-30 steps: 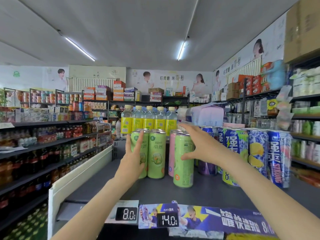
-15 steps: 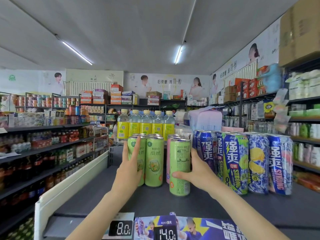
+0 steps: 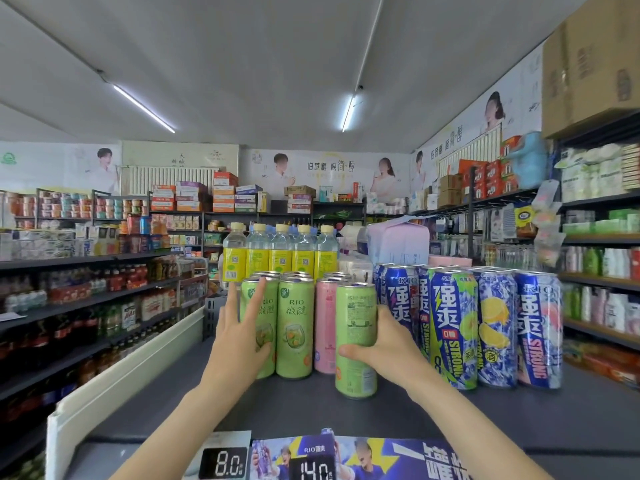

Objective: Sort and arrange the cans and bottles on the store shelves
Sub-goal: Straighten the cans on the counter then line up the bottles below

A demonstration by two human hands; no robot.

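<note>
Head view: on the dark shelf top [image 3: 450, 420], the right hand [image 3: 384, 344] wraps around the lower half of a green can [image 3: 356, 327], thumb across its front and fingers behind it. That can stands upright at about 6 o'clock of the can cluster, in front of a pink can [image 3: 325, 327] and apart from the green group. The left hand [image 3: 239, 337] lies with straight fingers against the leftmost green can [image 3: 254, 299], at 9 o'clock of the cluster; the thumb touches its lower front and the index finger reaches near its rim. A second green can [image 3: 295, 327] stands just beside it on the right. Blue cans [image 3: 450, 327] form a row at 3 o'clock, touching one another. Yellow-labelled bottles [image 3: 280, 258] line up at 12 o'clock, behind the cans. Price tags [image 3: 224, 464] reading 8.0 and 14.0 sit at the shelf's near edge. Stocked shelves [image 3: 86, 271] run along the left aisle.
</note>
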